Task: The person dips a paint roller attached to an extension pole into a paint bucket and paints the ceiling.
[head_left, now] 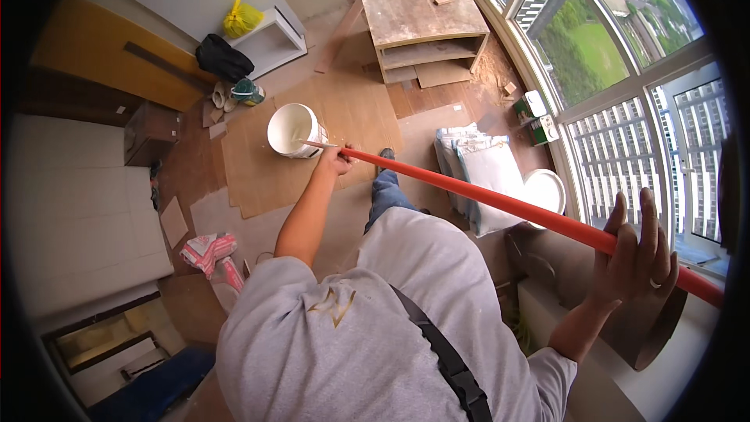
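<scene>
A long red pole (476,194) slants from the white bucket (319,126) at centre left up towards the right edge. My left hand (336,160) is closed round its lower end, close to the bucket. A thin, pale tip (312,143) reaches over the bucket's rim, and whitish material shows inside. Farther up, my right hand (637,254) loosely holds the pole against its palm, its fingers partly stretched across it. What the tip touches inside the bucket is unclear.
Brown cardboard (258,180) covers the floor under the bucket. Ahead stands a dusty wooden cabinet (406,12). White sacks (480,180), a white round lid (544,194) and tins (530,107) lie near the windows. A small paint can (248,92) sits left, before a white shelf unit (273,47).
</scene>
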`<state>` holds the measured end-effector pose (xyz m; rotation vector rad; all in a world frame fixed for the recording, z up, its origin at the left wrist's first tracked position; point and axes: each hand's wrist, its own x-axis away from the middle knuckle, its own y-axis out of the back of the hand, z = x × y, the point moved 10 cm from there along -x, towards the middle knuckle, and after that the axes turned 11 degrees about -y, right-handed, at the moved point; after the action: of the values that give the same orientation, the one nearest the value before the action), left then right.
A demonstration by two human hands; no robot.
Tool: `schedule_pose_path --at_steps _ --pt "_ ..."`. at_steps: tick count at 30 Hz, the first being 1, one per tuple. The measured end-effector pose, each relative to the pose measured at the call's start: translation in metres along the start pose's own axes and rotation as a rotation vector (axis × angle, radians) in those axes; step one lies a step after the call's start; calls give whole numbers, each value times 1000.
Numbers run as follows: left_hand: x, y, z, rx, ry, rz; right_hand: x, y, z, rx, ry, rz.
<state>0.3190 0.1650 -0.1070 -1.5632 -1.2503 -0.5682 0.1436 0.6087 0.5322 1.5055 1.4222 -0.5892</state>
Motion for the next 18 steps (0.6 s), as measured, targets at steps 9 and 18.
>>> schedule_pose_path --at_steps 9,18 --pt "22 3 -11 38 -175 -2 -14 11 -31 -123 -39 -16" --pt "39 0 -1 -52 -64 59 -33 15 -27 2 51 -92"
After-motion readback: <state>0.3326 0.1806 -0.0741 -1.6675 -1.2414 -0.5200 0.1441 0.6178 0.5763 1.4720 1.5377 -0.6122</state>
